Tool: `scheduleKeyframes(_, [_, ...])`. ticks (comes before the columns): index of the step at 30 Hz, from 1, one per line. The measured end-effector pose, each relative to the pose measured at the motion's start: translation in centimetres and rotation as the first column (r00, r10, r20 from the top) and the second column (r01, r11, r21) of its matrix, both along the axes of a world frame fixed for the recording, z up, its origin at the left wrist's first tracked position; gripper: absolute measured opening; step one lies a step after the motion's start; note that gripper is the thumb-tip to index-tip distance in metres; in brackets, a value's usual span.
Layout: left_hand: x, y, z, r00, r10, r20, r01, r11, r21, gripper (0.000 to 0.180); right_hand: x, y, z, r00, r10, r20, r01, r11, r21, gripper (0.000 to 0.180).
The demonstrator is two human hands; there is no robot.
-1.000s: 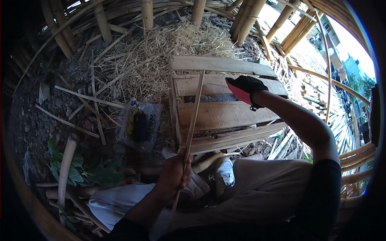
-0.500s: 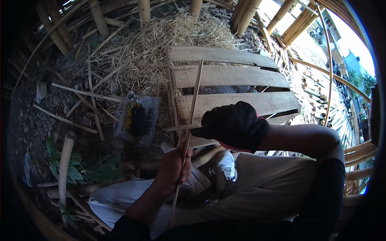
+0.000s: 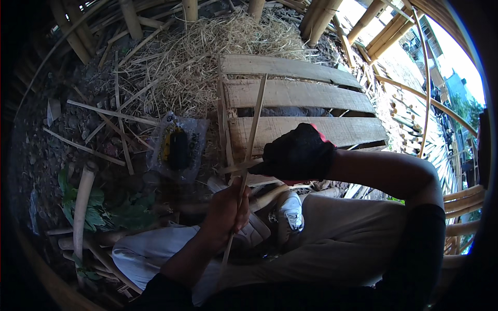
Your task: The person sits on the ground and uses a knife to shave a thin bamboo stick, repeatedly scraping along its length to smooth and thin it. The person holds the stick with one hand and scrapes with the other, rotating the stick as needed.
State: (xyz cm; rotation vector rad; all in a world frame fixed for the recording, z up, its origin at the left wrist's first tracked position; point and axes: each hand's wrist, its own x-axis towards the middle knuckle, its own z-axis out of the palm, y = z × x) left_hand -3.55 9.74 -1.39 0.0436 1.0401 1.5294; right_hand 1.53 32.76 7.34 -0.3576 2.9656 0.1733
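Bare left hand (image 3: pixel 226 210), low at about 6 o'clock, fingers curled tight round a long, thin, pale bamboo strip (image 3: pixel 252 129) slanting up toward 12 across a rough pallet of weathered grey planks (image 3: pixel 290 93). Right hand (image 3: pixel 296 154) in a black fabric glove just right of centre, fist clenched, touching the strip where a shorter splinter (image 3: pixel 239 166) crosses it; contents of that fist impossible to tell. Dry tangled straw (image 3: pixel 207 46) at 12, crinkled clear plastic bag (image 3: pixel 176 147) at 9.
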Motion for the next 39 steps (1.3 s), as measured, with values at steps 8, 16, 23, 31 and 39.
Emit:
scheduleKeyframes(8, [-0.2,-0.6,0.0,1.000,-0.023,0.009,0.023,1.000,0.004,0.046,-1.2,-0.3,-0.3,0.998,0.024,-0.066,-0.025,1.000,-0.017,0.043])
scheduleKeyframes(16, [-0.2,0.5,0.4,0.999,0.026,-0.045,-0.026,1.000,0.000,0.043,-2.9,1.5,0.7,0.998,0.041,0.039,-0.042,0.999,0.016,0.051])
scheduleKeyframes(23, [-0.5,0.1,0.2,1.000,0.024,-0.005,-0.024,0.999,0.029,0.041,-5.2,6.9,1.5,0.988,-0.120,-0.095,0.138,0.966,0.218,0.052])
scheduleKeyframes(31, [-0.1,-0.3,0.4,0.999,0.007,-0.045,-0.007,1.000,-0.011,0.042,-3.3,1.4,1.9,0.992,-0.077,0.101,0.065,0.992,0.112,0.058])
scheduleKeyframes(39, [-0.4,-0.8,0.3,1.000,-0.005,0.010,0.005,1.000,0.007,0.044,-6.4,6.4,1.2,0.991,-0.054,-0.122,0.080,0.974,0.214,0.052])
